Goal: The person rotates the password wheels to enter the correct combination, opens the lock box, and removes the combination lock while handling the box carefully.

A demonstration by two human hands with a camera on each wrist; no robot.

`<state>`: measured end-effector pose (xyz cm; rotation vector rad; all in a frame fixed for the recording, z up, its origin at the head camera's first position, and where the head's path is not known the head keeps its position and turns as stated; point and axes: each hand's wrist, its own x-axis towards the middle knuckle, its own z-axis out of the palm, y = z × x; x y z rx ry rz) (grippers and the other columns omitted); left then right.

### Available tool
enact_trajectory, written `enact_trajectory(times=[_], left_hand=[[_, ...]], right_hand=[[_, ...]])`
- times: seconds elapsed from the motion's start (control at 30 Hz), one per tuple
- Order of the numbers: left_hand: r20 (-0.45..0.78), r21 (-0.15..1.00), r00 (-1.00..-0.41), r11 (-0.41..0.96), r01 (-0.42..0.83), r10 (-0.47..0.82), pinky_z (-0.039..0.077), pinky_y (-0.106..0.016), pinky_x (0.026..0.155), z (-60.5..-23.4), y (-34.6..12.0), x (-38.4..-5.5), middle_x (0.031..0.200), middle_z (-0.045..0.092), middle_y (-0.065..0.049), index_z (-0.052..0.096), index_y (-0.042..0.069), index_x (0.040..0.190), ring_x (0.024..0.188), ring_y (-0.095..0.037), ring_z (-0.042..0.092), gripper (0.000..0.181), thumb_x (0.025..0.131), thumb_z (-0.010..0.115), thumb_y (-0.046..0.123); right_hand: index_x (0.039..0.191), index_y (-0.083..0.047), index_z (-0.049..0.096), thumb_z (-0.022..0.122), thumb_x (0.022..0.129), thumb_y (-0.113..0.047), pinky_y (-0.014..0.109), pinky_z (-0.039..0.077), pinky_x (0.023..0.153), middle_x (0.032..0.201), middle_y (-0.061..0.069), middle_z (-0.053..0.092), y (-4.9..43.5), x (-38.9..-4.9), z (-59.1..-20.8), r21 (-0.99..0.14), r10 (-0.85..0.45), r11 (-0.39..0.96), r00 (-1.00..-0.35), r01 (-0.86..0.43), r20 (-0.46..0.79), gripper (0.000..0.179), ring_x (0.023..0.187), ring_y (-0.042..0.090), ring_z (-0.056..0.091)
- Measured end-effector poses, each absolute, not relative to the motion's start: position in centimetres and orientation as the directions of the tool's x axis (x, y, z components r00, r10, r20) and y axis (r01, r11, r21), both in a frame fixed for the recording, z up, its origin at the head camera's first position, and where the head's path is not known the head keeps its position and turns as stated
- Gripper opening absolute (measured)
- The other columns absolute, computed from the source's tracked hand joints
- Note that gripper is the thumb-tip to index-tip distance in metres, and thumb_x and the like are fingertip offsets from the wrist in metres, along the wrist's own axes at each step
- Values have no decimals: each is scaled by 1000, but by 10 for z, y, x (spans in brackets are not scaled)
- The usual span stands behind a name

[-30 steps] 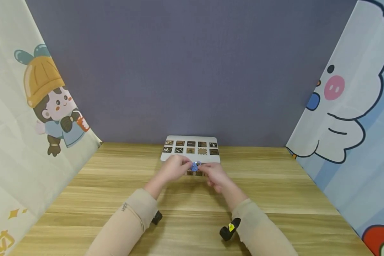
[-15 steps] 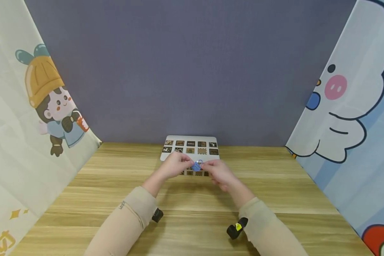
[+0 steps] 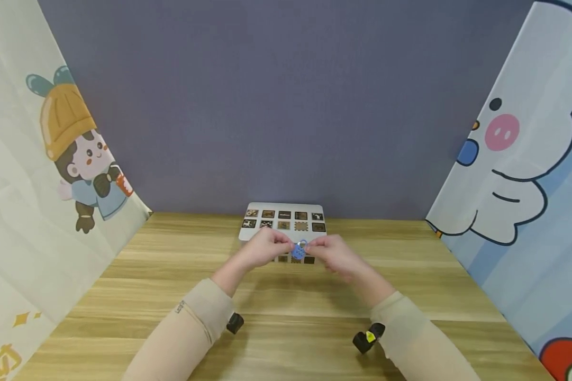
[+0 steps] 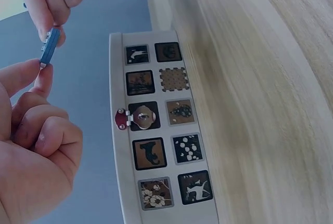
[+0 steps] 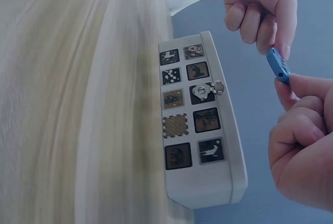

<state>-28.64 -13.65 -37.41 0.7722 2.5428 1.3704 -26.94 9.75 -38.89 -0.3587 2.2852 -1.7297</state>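
A small blue combination padlock [image 3: 298, 251] is held up between both hands, in front of a white box [image 3: 286, 235] in the head view. My left hand [image 3: 265, 246] pinches one side of its body with thumb and finger. From the opposite side, my right hand [image 3: 335, 255] pinches the padlock's other edge. Its looped shackle shows at the top in the head view. Both wrist views show the padlock [image 4: 50, 46] nearly edge-on, with its dials partly visible. A metal hasp [image 5: 207, 90] sits at the box's edge, apart from the padlock.
The box stands on a wood-grain table [image 3: 286, 338], near the grey back panel [image 3: 286, 106]. Printed cartoon cloths hang on both sides. Dark square pictures cover the box. A black strap-on device [image 3: 369, 337] hangs at the right cuff.
Both hands and the padlock have shifted slightly right. The right hand and forearm have swung outward the most, and the padlock's body has turned a little. The box has stayed put.
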Motion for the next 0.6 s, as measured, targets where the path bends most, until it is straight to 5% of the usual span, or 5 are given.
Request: enact_trajectory(times=[0.6], left_hand=[[96, 818, -818, 423, 389, 567, 32, -21, 46, -369, -130, -265, 71, 64, 1, 77, 10, 92, 51, -8, 37, 13, 96, 70, 21]], right_hand=[[98, -1, 74, 68, 98, -18, 20, 25, 40, 63, -4, 50, 109, -245, -381, -937, -378, 329, -926, -118, -16, 18, 43, 6, 28]])
